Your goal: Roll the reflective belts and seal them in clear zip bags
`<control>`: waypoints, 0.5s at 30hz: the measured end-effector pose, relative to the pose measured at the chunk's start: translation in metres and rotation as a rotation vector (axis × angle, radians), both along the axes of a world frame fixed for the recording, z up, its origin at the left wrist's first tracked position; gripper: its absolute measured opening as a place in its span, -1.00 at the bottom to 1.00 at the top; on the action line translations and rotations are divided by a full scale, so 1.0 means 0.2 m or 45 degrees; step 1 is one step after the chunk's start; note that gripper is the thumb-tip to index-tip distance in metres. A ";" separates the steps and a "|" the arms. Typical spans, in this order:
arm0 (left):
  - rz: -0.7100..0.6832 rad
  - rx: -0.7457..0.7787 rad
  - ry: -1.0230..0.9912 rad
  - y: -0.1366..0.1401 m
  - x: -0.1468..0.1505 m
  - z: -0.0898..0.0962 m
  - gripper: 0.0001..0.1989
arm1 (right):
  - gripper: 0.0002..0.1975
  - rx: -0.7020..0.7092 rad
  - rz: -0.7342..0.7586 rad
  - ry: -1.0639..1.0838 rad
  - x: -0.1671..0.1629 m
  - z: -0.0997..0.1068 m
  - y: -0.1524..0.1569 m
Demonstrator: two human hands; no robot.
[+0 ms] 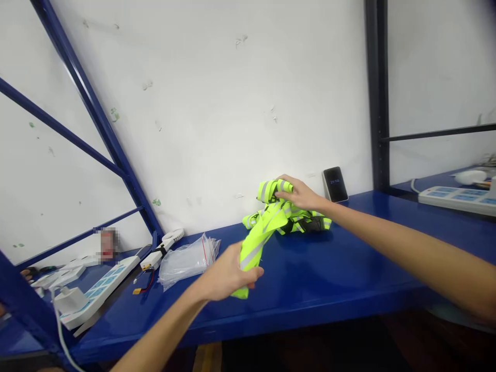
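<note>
A fluorescent yellow reflective strap (256,249) with a grey stripe is stretched between my two hands. Closed around its near end is my left hand (228,274), with a short tail of strap hanging below the fist over the shelf's front part. My right hand (296,192) grips a gathered part of the same yellow material higher up, near the wall. Beneath and behind that hand lies a bunched pile of yellow reflective straps (310,223) with black parts. Whether the held strap joins the pile cannot be made out.
A blue shelf (349,258) runs along the white wall. To the left lie clear plastic zip bags (186,261), a white handheld fan (172,236), a battery lead (145,284) and a power strip (104,289). A small display clock (335,184) leans at the back right; blue posts (96,119) frame the left.
</note>
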State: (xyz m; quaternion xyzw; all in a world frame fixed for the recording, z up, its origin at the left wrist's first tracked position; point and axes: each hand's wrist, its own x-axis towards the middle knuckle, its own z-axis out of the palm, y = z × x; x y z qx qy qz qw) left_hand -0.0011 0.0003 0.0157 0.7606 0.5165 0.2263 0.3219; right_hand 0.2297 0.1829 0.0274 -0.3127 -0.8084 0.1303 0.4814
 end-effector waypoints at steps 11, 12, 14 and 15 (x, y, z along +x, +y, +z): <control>-0.163 0.522 1.054 0.23 -0.10 0.40 -0.80 | -0.73 -0.264 0.936 -0.505 -0.21 -0.28 -0.33; -0.178 0.366 0.901 0.27 -0.12 0.38 -0.77 | -0.77 -0.297 1.023 -0.520 -0.21 -0.27 -0.34; -0.176 -0.018 0.544 0.34 -0.17 0.32 -0.68 | -0.83 -0.327 1.156 -0.552 -0.20 -0.26 -0.35; -0.171 -0.226 0.367 0.38 -0.20 0.28 -0.65 | -0.82 -0.330 1.202 -0.571 -0.19 -0.25 -0.36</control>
